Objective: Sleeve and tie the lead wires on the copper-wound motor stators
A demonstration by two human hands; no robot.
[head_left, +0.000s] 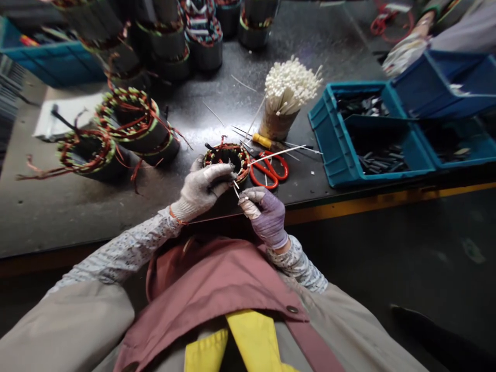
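Note:
A motor stator with red and black wire windings (242,158) stands on the bench in front of me. My left hand (199,188), in a whitish glove, has its curled fingers against the stator's front left rim; the fingertips partly hide what they grip. Just right of it, my right hand (267,214), in a purple glove with pale finger covers, pinches a thin white cable tie (236,190) reaching to the left fingertips. Beside the stator lie red-handled scissors (281,168) and a yellow-handled tool (262,140). Another white strip slants from the stator's right side.
A pot (277,125) of white cable ties stands behind the scissors. Blue bins (329,150) with small dark parts are at right. More stators (155,142) stand at left and are stacked behind. Another person's gloved hand (405,54) is at the far right.

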